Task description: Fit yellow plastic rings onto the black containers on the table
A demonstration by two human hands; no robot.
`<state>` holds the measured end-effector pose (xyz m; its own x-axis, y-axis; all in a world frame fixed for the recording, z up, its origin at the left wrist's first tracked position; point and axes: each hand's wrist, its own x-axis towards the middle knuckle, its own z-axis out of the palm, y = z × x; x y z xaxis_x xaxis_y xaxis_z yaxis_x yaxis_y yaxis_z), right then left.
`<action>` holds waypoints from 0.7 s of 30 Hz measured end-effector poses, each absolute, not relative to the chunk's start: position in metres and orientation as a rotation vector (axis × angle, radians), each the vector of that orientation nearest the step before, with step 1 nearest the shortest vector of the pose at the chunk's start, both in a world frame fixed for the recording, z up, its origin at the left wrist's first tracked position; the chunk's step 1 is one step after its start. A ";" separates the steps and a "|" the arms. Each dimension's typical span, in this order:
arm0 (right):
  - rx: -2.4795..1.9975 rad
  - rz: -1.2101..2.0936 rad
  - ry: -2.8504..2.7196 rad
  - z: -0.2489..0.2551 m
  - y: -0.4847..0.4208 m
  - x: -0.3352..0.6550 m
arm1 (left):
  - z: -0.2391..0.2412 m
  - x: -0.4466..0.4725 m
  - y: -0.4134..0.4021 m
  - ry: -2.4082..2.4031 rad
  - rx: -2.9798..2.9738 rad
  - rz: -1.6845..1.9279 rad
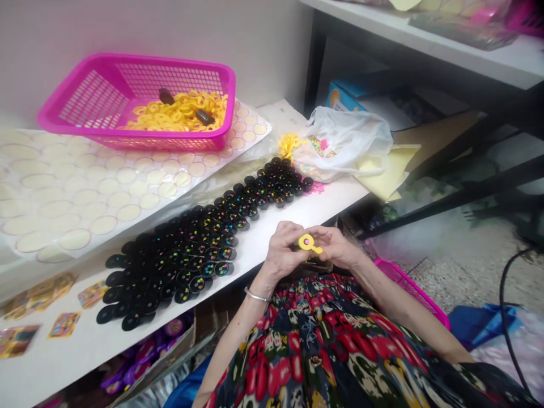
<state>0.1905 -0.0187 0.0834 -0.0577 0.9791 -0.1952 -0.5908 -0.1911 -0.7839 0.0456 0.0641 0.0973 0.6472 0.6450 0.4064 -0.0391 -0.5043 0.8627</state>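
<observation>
Close to my body, a yellow plastic ring-shaped piece with a short tab (318, 249) sits between my two hands, a pink spot showing in its middle. My left hand (281, 249), with a bangle at its wrist, is closed with the fingers at the ring's left side. From the other side my right hand (339, 248) pinches near the tab; part of what lies under the ring is hidden by the fingers. Left of my hands, many small black round cups (199, 243) with coloured bits inside stand in a long band on the white table (263, 241).
A pink basket (136, 139) of yellow rings stands at the back left on sheets of round labels (102, 187). Beyond the cups lie loose yellow pieces (289, 145) and a white plastic bag (352, 139). Printed cards (63, 324) lie at left. A shelf (446, 34) overhangs the right.
</observation>
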 end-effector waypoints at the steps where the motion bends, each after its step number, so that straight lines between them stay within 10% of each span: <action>1: -0.883 1.584 -0.622 0.084 -0.019 0.191 | 0.096 0.046 0.062 0.444 1.992 0.924; 21: -0.992 1.572 -0.569 0.088 -0.028 0.183 | 0.089 0.051 0.046 0.412 2.114 0.880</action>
<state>0.1829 -0.0283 0.0884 -0.0093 0.9568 -0.2905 -0.5491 -0.2477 -0.7982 0.0514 0.0457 0.0893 0.7060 0.5464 0.4505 -0.0040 -0.6330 0.7741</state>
